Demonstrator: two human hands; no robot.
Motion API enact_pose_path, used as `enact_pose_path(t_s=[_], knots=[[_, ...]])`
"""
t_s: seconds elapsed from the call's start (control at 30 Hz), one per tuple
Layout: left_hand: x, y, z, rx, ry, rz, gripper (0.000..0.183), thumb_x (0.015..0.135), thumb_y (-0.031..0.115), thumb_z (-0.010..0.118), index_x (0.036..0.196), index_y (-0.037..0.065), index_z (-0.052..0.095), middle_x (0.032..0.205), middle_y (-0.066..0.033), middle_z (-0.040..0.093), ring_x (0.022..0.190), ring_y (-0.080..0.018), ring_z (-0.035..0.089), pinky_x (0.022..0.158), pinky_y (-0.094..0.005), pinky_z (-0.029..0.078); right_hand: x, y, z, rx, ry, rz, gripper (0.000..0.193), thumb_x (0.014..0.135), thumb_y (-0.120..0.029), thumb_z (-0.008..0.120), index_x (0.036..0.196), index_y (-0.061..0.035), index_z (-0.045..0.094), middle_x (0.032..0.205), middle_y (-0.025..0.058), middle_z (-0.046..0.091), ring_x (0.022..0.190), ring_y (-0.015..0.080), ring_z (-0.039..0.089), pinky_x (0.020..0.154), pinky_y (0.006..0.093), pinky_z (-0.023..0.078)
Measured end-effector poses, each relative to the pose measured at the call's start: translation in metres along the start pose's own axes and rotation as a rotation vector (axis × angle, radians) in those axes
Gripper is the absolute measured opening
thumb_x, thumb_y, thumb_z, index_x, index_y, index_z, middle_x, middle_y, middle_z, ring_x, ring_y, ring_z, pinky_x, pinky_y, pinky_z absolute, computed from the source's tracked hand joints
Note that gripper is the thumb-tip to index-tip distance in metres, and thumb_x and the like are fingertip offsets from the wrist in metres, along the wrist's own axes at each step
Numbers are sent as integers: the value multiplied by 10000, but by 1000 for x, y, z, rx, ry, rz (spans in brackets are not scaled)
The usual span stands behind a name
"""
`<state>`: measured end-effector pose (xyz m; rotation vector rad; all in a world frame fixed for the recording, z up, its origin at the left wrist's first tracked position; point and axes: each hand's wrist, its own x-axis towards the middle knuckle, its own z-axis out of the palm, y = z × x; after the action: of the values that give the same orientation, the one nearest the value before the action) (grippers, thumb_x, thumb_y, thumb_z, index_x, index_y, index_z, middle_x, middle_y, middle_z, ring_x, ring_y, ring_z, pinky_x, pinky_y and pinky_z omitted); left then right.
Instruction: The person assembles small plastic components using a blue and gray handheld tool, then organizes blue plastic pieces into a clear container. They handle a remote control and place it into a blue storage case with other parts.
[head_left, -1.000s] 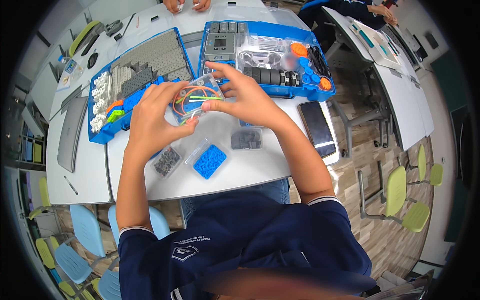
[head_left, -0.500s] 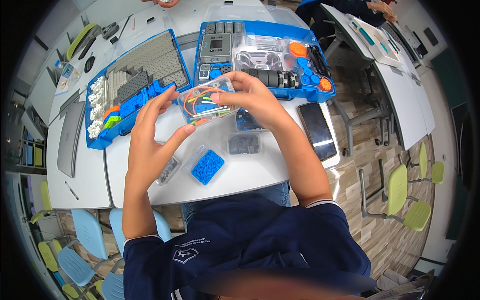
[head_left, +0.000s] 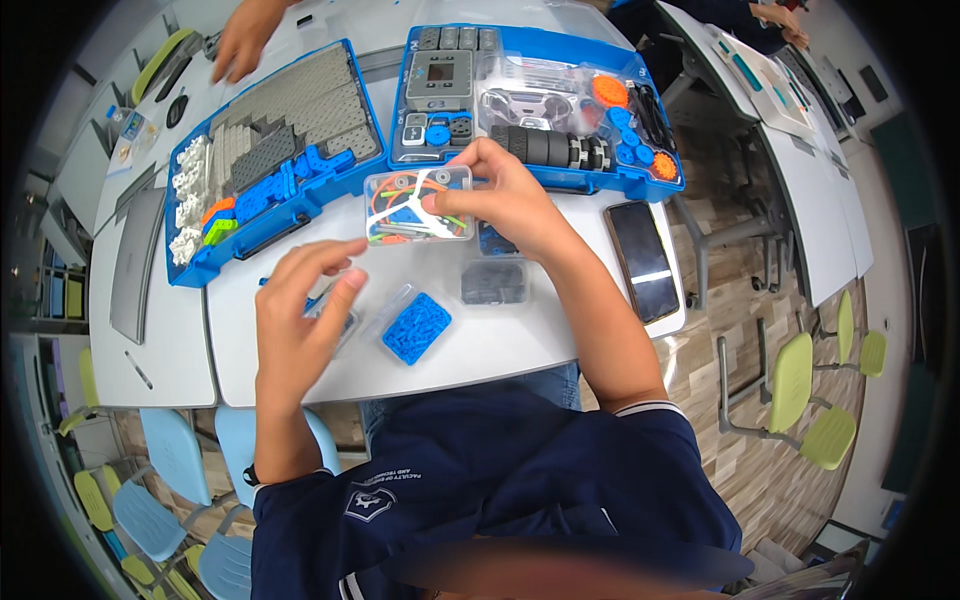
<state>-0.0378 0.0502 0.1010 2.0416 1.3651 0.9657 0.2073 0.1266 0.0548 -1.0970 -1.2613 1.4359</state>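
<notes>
My right hand grips a clear plastic box by its right side, above the table. Orange bands, green and white strips and small grey rings show through its lid, under a bright glare. Apart from the box, my left hand hangs lower left with fingers spread and nothing in it. Beneath that hand lies another clear box, mostly hidden. Beside it stands a clear box of small blue pins. A box of dark parts sits below my right wrist, and a box of blue parts is partly covered by the wrist.
Behind are two blue cases: one with grey beams and plates, one with a grey controller block, a gamepad and wheels. A phone lies at the table's right edge. Another person's hand reaches in at the far left.
My left hand has dropped down and away from the box, which my right hand now holds more level. Another person's hand has come in over the left case's far edge.
</notes>
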Motion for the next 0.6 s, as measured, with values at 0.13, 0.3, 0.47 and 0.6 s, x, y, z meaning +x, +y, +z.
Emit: enact_pose_path(t_s=[0.13,0.3,0.47,0.6], knots=[[-19,5,3,77,-22,125,366,793,170,817,1112,19,720,1046,-155,712,973,-316,649,869,-383,503,-2,4,1,-254,-20,-53,455,713,-155,893,999,-41,557,890,59,681,785,102,633,667,250,477],[-37,-2,3,28,43,88,323,823,176,794,1098,22,722,1033,-163,709,985,-324,647,884,-392,494,-5,11,13,-560,27,-221,448,701,-166,917,1009,-13,631,833,-3,607,707,68,566,630,236,465],[-47,-17,-2,6,146,-7,217,896,160,719,1061,20,730,987,-152,720,961,-310,656,877,-380,495,-5,13,20,-603,27,-189,422,768,-164,883,1078,4,650,977,42,644,735,72,596,635,233,477],[-51,-31,-8,40,233,-49,193,937,172,672,1036,19,737,974,-135,733,936,-296,660,866,-380,502,-5,14,22,-433,-37,-114,393,817,-171,846,1110,15,660,1073,77,654,762,94,628,659,238,500]])
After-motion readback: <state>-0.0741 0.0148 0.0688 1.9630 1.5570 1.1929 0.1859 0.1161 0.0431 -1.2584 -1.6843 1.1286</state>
